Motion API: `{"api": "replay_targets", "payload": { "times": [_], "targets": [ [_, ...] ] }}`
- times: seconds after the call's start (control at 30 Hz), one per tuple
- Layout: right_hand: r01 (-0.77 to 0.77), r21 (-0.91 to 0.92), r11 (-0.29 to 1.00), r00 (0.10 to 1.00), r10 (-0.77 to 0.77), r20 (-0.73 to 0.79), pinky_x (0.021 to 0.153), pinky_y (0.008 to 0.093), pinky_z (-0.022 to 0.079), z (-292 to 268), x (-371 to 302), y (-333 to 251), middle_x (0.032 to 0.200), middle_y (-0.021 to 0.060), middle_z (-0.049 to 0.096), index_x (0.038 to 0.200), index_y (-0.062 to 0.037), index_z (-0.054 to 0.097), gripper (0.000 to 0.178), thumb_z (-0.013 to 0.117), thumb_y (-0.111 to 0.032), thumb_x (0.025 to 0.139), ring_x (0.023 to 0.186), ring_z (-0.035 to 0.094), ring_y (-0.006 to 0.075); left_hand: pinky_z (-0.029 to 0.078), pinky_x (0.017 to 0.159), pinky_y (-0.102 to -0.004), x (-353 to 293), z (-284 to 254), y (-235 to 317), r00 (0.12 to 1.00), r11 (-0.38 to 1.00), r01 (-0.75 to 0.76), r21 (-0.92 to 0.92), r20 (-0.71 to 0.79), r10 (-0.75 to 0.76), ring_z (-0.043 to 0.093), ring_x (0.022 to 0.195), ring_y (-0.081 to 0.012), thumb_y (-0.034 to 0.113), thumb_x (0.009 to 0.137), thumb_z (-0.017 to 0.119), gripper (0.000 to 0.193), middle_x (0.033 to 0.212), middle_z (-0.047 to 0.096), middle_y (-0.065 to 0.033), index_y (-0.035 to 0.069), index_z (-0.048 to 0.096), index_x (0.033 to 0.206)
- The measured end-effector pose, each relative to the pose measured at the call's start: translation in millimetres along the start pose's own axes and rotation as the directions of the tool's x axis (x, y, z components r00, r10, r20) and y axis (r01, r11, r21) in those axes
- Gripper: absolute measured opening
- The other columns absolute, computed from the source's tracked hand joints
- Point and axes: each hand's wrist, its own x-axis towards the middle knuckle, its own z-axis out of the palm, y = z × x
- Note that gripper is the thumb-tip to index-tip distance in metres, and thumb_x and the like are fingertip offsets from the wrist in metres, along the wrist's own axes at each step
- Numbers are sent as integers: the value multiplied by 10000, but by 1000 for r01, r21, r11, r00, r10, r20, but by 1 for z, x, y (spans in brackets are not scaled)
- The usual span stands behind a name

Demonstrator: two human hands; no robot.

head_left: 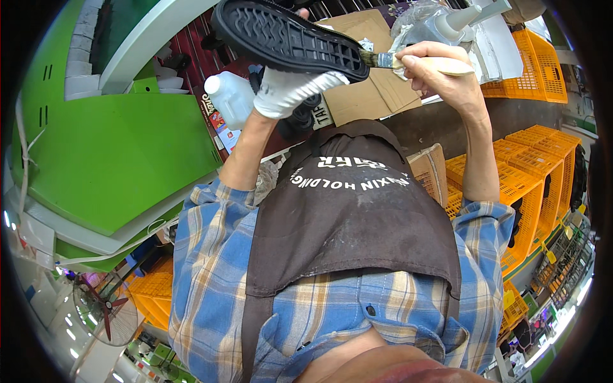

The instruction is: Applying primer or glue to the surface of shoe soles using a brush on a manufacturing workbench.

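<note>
A black rubber shoe sole point(290, 39), patterned with wavy ridges and a grid, is held up above the bench, its right end lower than its left. Beneath it my left hand point(294, 92), in a white glove, is closed around the sole; a fingertip shows beyond its upper edge. My bare right hand point(440, 75) grips a flat brush point(456, 66) with a pale handle and metal band. The dark bristles are against the right end of the sole, or very close to it.
On the bench lie flattened cardboard point(377, 96), a white plastic jug point(228, 99) and a translucent spouted bottle point(437, 30). A green machine point(115, 153) takes up the left. Stacked orange crates point(527, 175) stand at the right, with an open carton point(429, 171) nearby.
</note>
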Motion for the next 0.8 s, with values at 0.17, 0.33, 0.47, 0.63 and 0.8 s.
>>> {"api": "replay_targets", "payload": {
  "times": [0.17,0.33,0.47,0.63,0.8],
  "targets": [
    [-117,91,989,984,128,-122,498,169,479,7,3,-2,679,27,629,906,-2,673,224,631,-220,875,569,598,56,376,1004,-349,1,5,-12,931,794,-346,500,82,355,532,1094,-193,259,702,801,697,1183,555,-50,58,441,1264],
    [-130,180,975,976,158,-150,498,159,472,11,6,-7,681,25,631,897,0,674,228,635,-222,867,561,592,53,429,948,-347,-23,-4,-15,971,769,-239,592,136,197,551,1089,-256,91,769,718,547,1210,539,-129,37,440,1237],
    [-109,282,953,980,150,-129,498,157,469,16,7,-8,683,30,636,892,1,676,241,646,-235,854,556,590,54,439,934,-350,-5,-1,-20,866,725,-465,509,91,491,559,1075,-290,46,756,700,504,1202,538,-164,28,451,1194],
    [-119,274,955,983,152,-104,486,158,446,24,2,-13,678,34,633,907,-2,677,233,628,-226,866,544,572,51,465,892,-349,8,2,-25,751,654,-588,475,21,660,568,1048,-345,0,699,708,464,1171,543,-217,15,470,1097],
    [-160,297,941,983,179,-40,476,162,455,34,-8,-25,668,39,628,886,10,667,242,635,-229,865,539,583,59,426,927,-348,6,2,-19,856,729,-426,536,-20,516,548,1061,-309,50,730,694,411,1153,549,-205,-13,513,1094]
  ]
}}
